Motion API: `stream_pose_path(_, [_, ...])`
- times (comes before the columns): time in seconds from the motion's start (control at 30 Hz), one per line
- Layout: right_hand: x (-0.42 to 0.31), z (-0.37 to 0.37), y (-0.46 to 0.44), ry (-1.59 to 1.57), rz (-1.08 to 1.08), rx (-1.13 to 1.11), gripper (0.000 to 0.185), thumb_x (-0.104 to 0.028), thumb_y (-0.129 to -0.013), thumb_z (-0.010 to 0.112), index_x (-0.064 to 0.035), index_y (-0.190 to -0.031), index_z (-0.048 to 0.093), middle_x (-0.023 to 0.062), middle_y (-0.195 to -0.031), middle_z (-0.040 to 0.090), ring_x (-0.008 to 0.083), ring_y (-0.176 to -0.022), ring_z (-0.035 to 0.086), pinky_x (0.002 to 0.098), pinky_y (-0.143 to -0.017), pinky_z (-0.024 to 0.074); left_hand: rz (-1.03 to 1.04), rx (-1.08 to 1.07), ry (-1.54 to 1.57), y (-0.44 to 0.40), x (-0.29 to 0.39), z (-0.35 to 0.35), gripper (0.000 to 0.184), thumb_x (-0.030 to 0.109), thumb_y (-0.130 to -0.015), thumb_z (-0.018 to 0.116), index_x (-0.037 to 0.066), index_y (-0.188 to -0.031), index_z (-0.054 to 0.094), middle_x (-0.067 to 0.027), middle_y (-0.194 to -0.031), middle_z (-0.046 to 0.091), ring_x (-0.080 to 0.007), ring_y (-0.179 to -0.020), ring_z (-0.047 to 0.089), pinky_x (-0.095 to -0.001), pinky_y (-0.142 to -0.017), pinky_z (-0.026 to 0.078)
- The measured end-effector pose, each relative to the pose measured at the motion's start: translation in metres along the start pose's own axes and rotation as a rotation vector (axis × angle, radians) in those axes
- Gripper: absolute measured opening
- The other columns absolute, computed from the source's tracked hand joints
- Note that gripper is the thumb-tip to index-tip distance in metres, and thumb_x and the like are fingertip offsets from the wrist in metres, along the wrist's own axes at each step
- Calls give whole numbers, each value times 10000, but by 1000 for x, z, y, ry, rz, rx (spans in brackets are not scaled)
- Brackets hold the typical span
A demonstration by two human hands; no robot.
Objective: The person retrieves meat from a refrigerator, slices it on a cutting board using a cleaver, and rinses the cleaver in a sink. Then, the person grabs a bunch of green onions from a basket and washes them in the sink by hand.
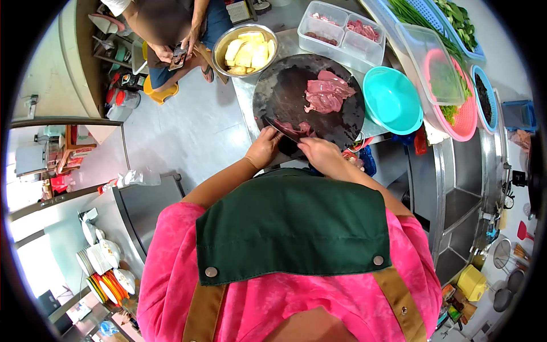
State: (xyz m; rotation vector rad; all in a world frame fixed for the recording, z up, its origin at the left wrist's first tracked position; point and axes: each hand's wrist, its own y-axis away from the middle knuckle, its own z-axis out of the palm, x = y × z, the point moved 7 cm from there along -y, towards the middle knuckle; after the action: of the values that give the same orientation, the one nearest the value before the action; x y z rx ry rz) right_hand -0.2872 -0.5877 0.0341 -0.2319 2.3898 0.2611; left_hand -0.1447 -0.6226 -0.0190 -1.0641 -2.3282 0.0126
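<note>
A round dark cutting board [279,85] lies on the metal table, wet and stained. Large slices of raw meat [330,93] are spread on its right half. Smaller meat pieces [294,129] lie at the near edge, beside a knife [283,129] whose blade points up and to the left. My right hand [321,154] is closed at the near end of the knife and appears to grip it; the handle is hidden. Close to the blade, my left hand [264,148] has its fingers curled together at the board's edge. What it holds, if anything, is hidden.
A steel bowl of yellow chunks [245,50] stands left of the board. Behind are a divided plastic container [342,34], a turquoise basin [392,100] and a pink basket [462,122]. A seated person [165,34] holds a phone at upper left. Sinks [461,199] are at right.
</note>
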Motion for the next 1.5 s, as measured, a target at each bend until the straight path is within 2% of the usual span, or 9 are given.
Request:
stream_pose_path(0.13, [2,19,-30,76,61,-31,271,-276,-877,456,-34,-844,574,171,-833,609,355,-793,578,437,-684,454,32,-3,-51,-2,8,-2,375,-2,-694,518,-20,-1067,552,-132,-1055,489,-308,-973,459,-339,-856,415])
stream_pose_path(0.2, [7,11,-12,13,-16,36,268,-271,-876,462,-29,-860,577,172,-831,609,358,-794,577,438,-690,453,29,6,-48,-1,10,-6,379,-5,-693,515,-18,-1071,550,-130,-1063,487,-307,-977,457,-339,-861,413])
stream_pose_path(0.4, [36,-11,46,-101,45,49,297,-261,-879,462,-9,-961,595,181,-941,612,346,-871,578,401,-755,459,22,-17,-5,1,9,-7,406,-6,-705,499,-14,-1110,531,-129,-1091,479,-310,-997,447,-349,-881,397])
stream_pose_path(0.47, [25,-10,40,-92,-43,30,292,-244,-875,473,-3,-987,594,186,-980,605,339,-894,578,387,-769,460,35,2,-3,1,8,-4,411,-7,-702,499,-15,-1112,528,-133,-1092,478,-312,-994,448,-354,-880,397])
stream_pose_path(0.8, [2,26,-34,64,-39,-22,317,-313,-894,416,-35,-861,564,158,-854,611,343,-830,574,439,-703,450,14,-60,4,4,-1,1,414,-4,-693,510,-10,-1105,536,-155,-1028,480,-320,-973,456,-352,-867,401])
stream_pose_path(0.97, [23,6,18,12,-102,-3,311,-290,-904,401,-35,-903,578,163,-885,612,351,-851,570,435,-734,446,0,-10,-25,2,7,-8,402,-7,-690,516,4,-1091,548,-151,-1078,473,-308,-986,458,-349,-879,399])
stream_pose_path(1.03, [29,-13,39,-100,77,-35,312,-278,-902,407,-28,-936,589,174,-904,613,354,-866,568,422,-750,446,18,14,-69,5,13,-14,420,-13,-678,525,-8,-1097,539,-151,-1102,468,-314,-991,458,-350,-885,399])
stream_pose_path(1.17, [20,-14,39,-109,20,6,306,-276,-897,420,-31,-958,593,187,-919,606,363,-867,566,422,-749,445,49,-10,8,9,10,-9,439,-23,-662,532,-25,-1101,528,-151,-1104,467,-313,-995,457,-353,-886,401])
stream_pose_path(1.5, [15,-5,30,-79,-21,-20,302,-281,-898,416,-32,-931,584,187,-928,601,363,-865,562,444,-727,443,-64,-107,-41,0,16,-7,371,13,-748,476,-49,-1113,501,-160,-1089,466,-312,-1019,453,-343,-894,393])
